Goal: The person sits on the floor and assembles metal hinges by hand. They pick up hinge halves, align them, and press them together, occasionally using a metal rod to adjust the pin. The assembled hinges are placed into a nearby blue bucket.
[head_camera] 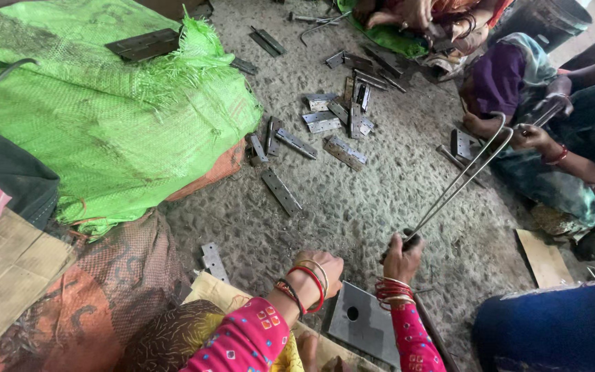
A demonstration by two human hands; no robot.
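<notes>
A long bent wire rod (459, 180) slants up to the right, gripped at its near end by the closed right hand (402, 258). The left hand (324, 267) is fisted, contents hidden. Loose hinges (332, 127) lie scattered on the floor (380, 200) farther off, unstrung.

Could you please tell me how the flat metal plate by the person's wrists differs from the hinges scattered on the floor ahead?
The flat plate is one broad squarish sheet with a single round hole; the hinges are narrow strips with several small holes. The plate lies close between the left hand and right hand; the hinges lie farther off, many strewn at mixed angles. The right hand grips a long bent rod. Both are dull grey metal.
</notes>
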